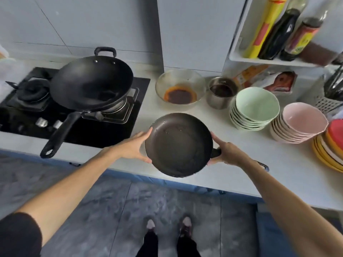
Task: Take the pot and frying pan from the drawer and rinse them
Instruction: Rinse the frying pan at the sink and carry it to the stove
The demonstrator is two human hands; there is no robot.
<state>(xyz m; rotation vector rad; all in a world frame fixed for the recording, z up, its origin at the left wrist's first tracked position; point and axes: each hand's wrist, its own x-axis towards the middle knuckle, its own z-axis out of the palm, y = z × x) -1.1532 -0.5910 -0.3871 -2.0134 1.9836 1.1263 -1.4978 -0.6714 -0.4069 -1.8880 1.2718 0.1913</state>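
A dark round frying pan [179,144] is held over the front edge of the white counter [146,106], tilted slightly toward me. My left hand [136,148] cups its left rim. On the right side, my right hand [229,153] grips the base of the black handle, and the handle's far end shows past my wrist. A large black wok [91,84] with a long handle sits on the gas stove [24,108] at the left. No drawer or sink is in view.
Behind the pan stand a glass bowl [180,88] with red-brown sauce and a steel cup [221,92]. Stacks of green bowls [255,108], pink bowls [302,122] and plates [328,147] fill the right counter. A shelf of bottles [278,30] hangs above.
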